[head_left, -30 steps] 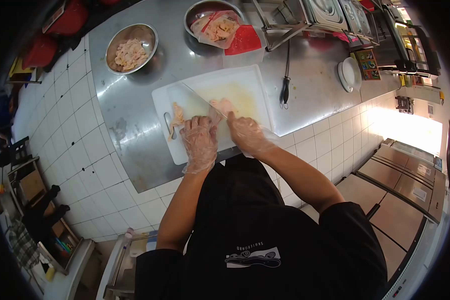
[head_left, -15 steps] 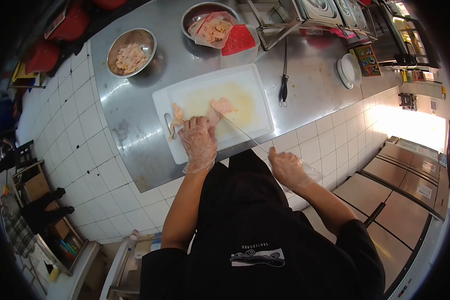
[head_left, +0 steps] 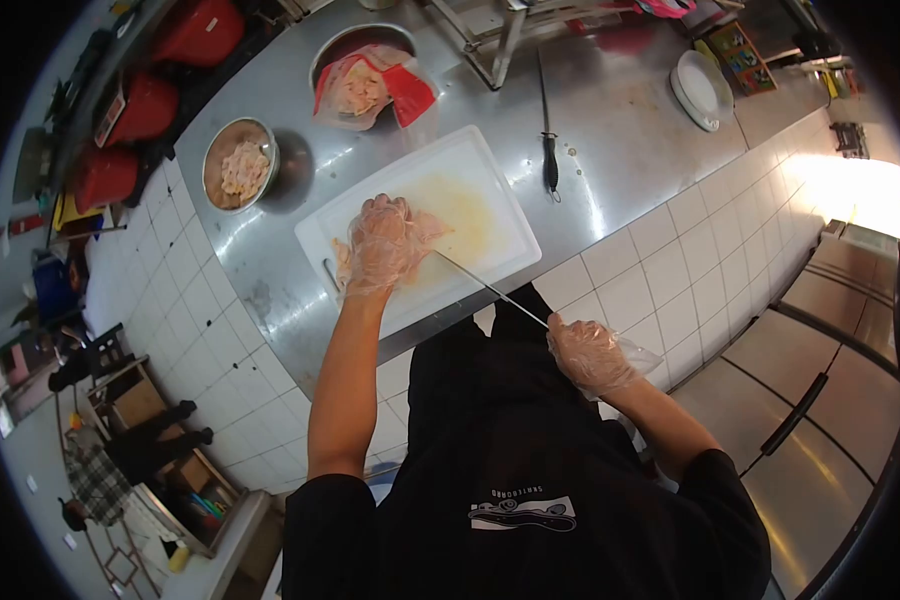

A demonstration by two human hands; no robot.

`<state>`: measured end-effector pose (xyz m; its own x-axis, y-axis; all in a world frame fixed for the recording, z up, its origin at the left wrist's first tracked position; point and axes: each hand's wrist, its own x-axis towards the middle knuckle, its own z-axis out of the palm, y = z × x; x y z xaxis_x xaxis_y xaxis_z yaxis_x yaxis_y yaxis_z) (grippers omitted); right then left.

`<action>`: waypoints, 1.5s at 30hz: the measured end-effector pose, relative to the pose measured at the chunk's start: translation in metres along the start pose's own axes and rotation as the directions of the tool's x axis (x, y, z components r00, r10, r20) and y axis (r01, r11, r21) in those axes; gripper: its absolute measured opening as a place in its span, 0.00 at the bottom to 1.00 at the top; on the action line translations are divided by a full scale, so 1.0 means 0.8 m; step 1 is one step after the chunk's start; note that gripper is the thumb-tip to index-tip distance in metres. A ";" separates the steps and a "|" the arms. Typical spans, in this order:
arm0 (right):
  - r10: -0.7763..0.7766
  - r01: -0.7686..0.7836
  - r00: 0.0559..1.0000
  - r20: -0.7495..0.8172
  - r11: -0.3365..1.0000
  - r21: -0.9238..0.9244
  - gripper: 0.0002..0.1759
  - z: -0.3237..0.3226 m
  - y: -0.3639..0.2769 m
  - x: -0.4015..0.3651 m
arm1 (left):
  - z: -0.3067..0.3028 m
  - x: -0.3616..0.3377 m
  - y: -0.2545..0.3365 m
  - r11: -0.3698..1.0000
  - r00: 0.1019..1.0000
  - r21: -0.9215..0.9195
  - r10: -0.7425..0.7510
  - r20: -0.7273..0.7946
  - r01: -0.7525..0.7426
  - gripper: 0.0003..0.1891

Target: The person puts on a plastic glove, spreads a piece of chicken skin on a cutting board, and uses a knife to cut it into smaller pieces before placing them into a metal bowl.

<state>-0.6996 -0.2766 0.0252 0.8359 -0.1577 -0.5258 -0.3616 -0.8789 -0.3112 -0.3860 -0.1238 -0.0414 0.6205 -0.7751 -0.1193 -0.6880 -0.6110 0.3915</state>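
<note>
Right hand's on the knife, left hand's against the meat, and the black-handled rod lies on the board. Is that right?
Not quite: the rod lies on the table beside the board, as the head view shows. The right hand holds the knife, and the left hand is against the meat.

The left hand [head_left: 380, 245] partly conceals the meat piece [head_left: 427, 228]. The right hand [head_left: 592, 355] conceals the handle of the knife [head_left: 492, 289]. A plastic bag [head_left: 407, 95] obscures most of the rear bowl's [head_left: 345, 42] interior. The upper frame edge truncates the metal rack [head_left: 508, 45].
</note>
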 end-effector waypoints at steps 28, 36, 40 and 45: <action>-0.043 -0.307 0.901 0.432 0.640 0.705 0.20 0.006 0.001 0.050 | -0.088 -0.007 -0.024 0.823 0.996 -0.569 -0.059 -0.064 0.012 0.05; 0.082 -0.378 0.895 0.438 0.661 0.649 0.18 -0.002 -0.022 0.049 | -0.248 -0.014 -0.077 0.898 0.936 -0.440 -0.140 -0.323 -0.017 0.07; 0.119 -0.404 0.891 0.438 0.647 0.646 0.17 0.000 -0.033 0.044 | -0.266 0.006 -0.144 0.884 0.867 -0.444 -0.331 -0.373 0.146 0.12; 0.157 -0.411 0.902 0.401 0.593 0.692 0.18 0.015 -0.045 0.032 | -0.184 0.017 -0.272 0.930 0.865 -0.226 -0.355 -0.354 0.290 0.15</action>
<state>-0.6702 -0.2434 0.0134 0.5317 -0.1001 -0.8410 -0.8440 -0.1444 -0.5165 -0.1725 0.0218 0.0063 0.9144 -0.3966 0.0807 -0.3754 -0.7565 0.5355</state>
